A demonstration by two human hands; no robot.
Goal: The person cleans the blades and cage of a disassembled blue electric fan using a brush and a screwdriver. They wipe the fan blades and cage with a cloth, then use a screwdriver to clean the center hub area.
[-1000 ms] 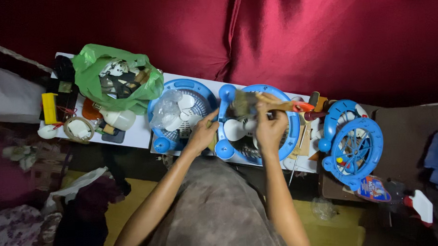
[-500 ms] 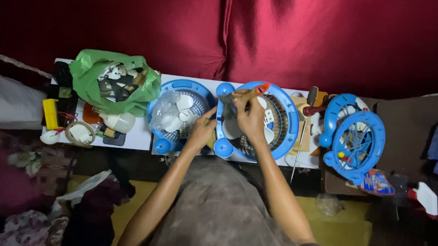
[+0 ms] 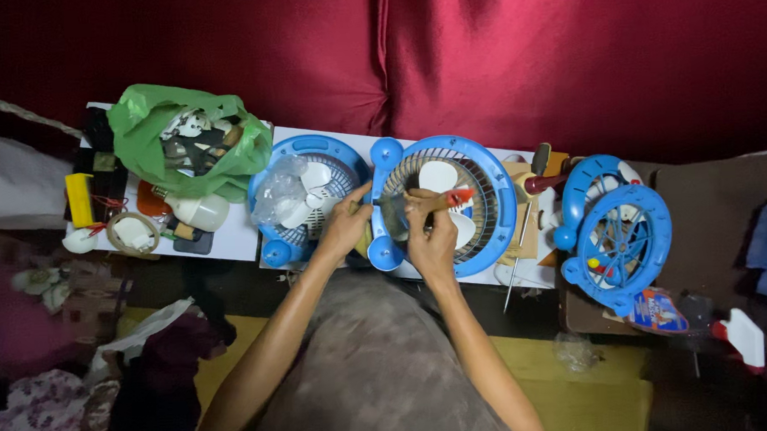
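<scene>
gripping a paintbrush point(image 3: 421, 204), r hand point(image 3: 433, 235) is bent over blue fan guard point(image 3: 494, 205) (l hand point(image 3: 343, 230) clamps its rim).

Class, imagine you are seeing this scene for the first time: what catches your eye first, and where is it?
Three blue fan guards lie in a row on the white table. At the middle guard, the right hand holds a paintbrush, while the left hand grips its rim. A green bag sits far left.
</scene>
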